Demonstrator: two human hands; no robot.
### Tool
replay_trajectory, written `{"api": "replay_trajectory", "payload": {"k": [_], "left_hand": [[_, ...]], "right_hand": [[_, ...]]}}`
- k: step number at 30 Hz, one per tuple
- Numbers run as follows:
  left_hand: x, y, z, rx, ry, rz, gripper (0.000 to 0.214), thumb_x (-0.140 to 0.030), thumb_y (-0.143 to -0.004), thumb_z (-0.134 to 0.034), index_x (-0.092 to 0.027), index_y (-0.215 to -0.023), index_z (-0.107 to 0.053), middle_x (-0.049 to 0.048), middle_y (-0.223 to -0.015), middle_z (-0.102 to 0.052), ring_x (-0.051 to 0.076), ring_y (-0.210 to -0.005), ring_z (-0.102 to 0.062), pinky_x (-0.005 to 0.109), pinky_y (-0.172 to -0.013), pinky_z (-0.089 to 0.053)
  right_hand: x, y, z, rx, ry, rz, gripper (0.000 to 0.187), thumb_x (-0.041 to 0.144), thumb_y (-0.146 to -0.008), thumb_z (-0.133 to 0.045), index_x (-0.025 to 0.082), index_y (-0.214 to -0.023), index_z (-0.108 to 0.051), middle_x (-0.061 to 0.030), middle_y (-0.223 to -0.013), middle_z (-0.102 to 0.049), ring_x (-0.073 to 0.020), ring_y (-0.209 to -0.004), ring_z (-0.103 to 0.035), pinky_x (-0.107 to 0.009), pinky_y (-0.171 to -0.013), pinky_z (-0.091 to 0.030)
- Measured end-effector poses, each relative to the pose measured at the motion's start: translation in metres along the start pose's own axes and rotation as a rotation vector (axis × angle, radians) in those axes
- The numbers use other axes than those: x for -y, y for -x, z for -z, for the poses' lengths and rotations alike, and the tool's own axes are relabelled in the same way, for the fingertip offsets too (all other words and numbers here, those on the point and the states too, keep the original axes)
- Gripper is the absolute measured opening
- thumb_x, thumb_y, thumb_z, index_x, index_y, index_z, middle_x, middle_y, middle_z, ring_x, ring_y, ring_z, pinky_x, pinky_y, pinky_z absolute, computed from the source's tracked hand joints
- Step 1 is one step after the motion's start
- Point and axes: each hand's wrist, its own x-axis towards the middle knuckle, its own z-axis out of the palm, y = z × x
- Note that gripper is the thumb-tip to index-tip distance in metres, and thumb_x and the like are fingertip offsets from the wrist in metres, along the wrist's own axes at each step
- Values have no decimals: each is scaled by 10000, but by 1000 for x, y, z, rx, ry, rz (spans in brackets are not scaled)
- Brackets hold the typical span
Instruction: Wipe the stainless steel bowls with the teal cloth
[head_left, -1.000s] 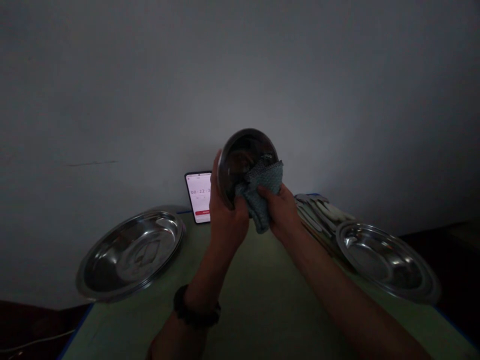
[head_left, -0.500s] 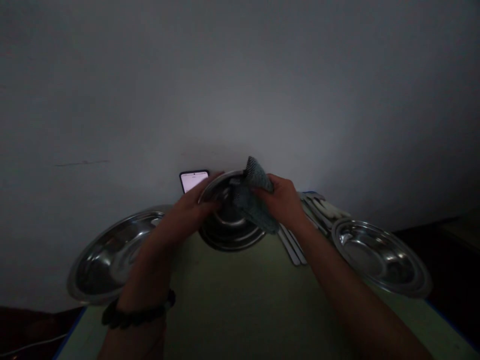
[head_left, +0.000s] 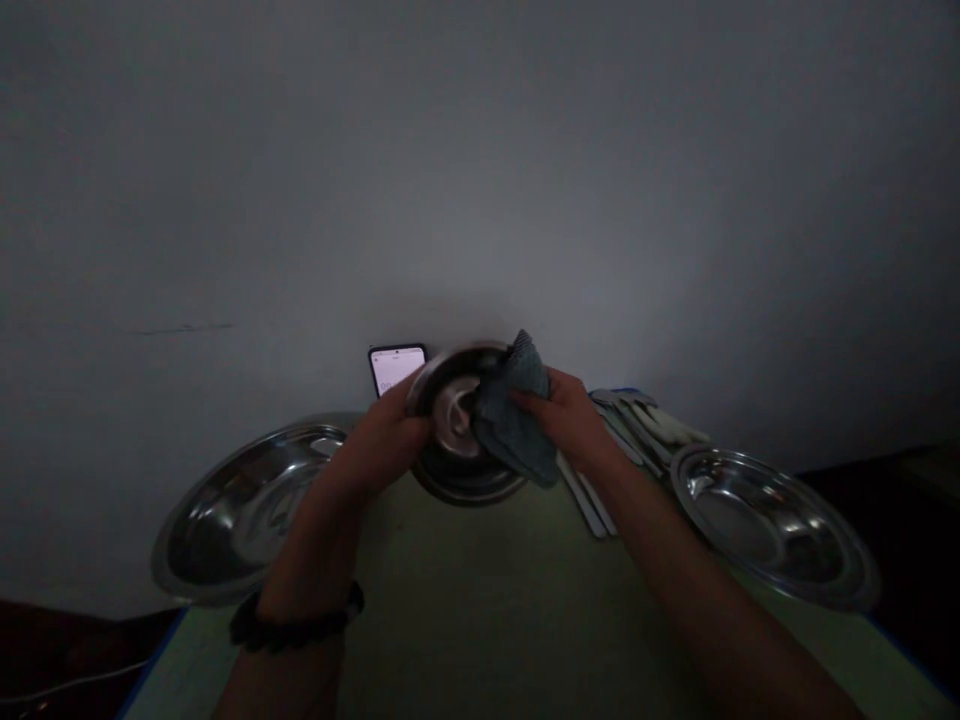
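A round metal bowl (head_left: 457, 485) is held up over the table, its inside tilted toward me. My left hand (head_left: 386, 440) grips its left rim, the thumb lying over the inner edge. At the opposite rim, my right hand (head_left: 566, 415) pinches a grey-green cloth (head_left: 517, 420) that covers the right part of the bowl. The cloth hides that rim and most of the right fingertips. A dark bead bracelet (head_left: 296, 620) circles my left wrist.
Large metal basins stand at the left (head_left: 225, 520) and the right (head_left: 772, 525) of the green table (head_left: 480, 610). Behind my left hand a lit phone (head_left: 397, 365) leans at the wall. Several pale-handled utensils (head_left: 645, 425) lie beyond my right forearm.
The bowl has tipped further, showing more of its bottom. The cloth now lies spread over the right rim, and my left thumb has drawn back to the edge. The view has shifted slightly.
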Motion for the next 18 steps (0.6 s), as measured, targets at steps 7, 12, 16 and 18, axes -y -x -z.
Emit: {"api": "replay_trajectory", "payload": {"k": [7,12,16,18], "left_hand": [[5,-1,-18,67,-154,57,280,-162,-696,-542,-212,-925,-696,67,-895,-723,261,-868,-666,451,-829,-507],[2,-6,-23,-197,93,9,459,-237,-736,-599,-209,-1191,-546,77,-1136,-652,251,-1026,-615,432,-919,-474],[7,-5,-23,-247,217,-17,577,-98,-637,-581,-220,-1199,-534,63,-1188,-630,251,-1094,-583,416,-970,-450],[9,-4,-18,-208,175,10,581,-72,-609,-545,-220,-1171,-564,56,-1118,-659,265,-1077,-591,432,-954,-462]], "right_hand": [[7,-4,29,239,494,168,98,261,-734,-594,193,-711,-660,-13,-704,-686,-201,-698,-617,-287,-615,-453],[-12,-9,2,-170,-194,-28,211,362,-723,-605,184,-835,-627,-36,-763,-713,-203,-707,-655,-341,-671,-516],[-19,-4,-18,-167,-417,-124,242,352,-698,-608,186,-874,-612,-58,-828,-726,-195,-711,-670,-351,-702,-531],[-20,-2,-17,-118,-335,-140,233,321,-667,-625,175,-849,-624,-57,-807,-723,-195,-693,-665,-354,-703,-529]]}}
